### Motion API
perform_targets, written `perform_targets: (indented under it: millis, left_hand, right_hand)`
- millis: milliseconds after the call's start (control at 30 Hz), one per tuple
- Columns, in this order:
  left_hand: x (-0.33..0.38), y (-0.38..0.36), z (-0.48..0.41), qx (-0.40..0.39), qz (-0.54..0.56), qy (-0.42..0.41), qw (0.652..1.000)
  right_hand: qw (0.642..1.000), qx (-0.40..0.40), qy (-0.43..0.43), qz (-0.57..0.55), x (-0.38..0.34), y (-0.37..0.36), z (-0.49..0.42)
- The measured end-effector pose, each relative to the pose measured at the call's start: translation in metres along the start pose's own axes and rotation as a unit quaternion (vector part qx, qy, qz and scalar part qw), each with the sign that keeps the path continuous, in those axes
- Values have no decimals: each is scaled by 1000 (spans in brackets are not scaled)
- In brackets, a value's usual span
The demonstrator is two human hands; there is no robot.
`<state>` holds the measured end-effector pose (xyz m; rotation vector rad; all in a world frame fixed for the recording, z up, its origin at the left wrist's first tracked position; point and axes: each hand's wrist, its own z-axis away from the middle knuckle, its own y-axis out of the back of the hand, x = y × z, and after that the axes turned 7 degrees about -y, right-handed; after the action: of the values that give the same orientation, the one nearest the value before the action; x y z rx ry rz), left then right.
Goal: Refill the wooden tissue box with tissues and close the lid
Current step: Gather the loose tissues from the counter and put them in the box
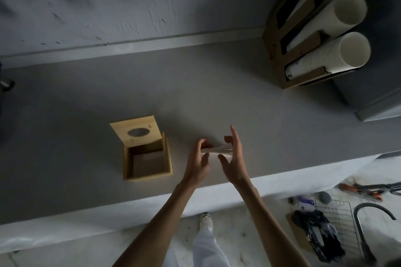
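A square wooden tissue box (147,176) stands on the grey counter (86,104), left of centre, and I can see its bare inside. Its lid (135,131), with an oval hole, is swung up and back at the far side. To the right of the box, both hands hold a thin pack of white tissues (214,151) in clear wrap just above the counter. My left hand (198,163) grips its left end. My right hand (233,158) holds its right end with the fingers spread.
A wooden holder (280,54) with three tubes of stacked white paper cups stands at the back right. The counter's front edge runs below my forearms. Lower right on the floor are a wire rack (338,221), tools and a black bag. A dark object sits at the far left edge.
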<state>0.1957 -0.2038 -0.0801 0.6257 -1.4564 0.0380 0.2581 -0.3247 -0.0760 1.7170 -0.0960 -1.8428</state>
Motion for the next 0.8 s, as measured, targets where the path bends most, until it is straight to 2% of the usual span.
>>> perform_targets:
  millis: [200, 333, 433, 533, 700, 800]
  left_hand:
    - [11, 0, -15, -27, 46, 93, 994]
    - [8, -4, -17, -32, 2, 41, 999]
    - [7, -8, -14, -20, -39, 36, 998]
    - [2, -12, -11, -36, -73, 19, 997]
    - [-4, -10, -6, -14, -131, -34, 991]
    - [-2, -11, -4, -18, -153, -62, 986]
  right_hand:
    - [999, -9, 31, 18, 9, -6, -7]
    - [999, -31, 6, 30, 8, -8, -5]
    - [999, -23, -8, 44, 9, -8, -1]
    - [995, -55, -28, 78, 8, -8, -1]
    - [988, 5, 1, 154, 8, -5, 1]
    - [985, -18, -11, 171, 7, -8, 2]
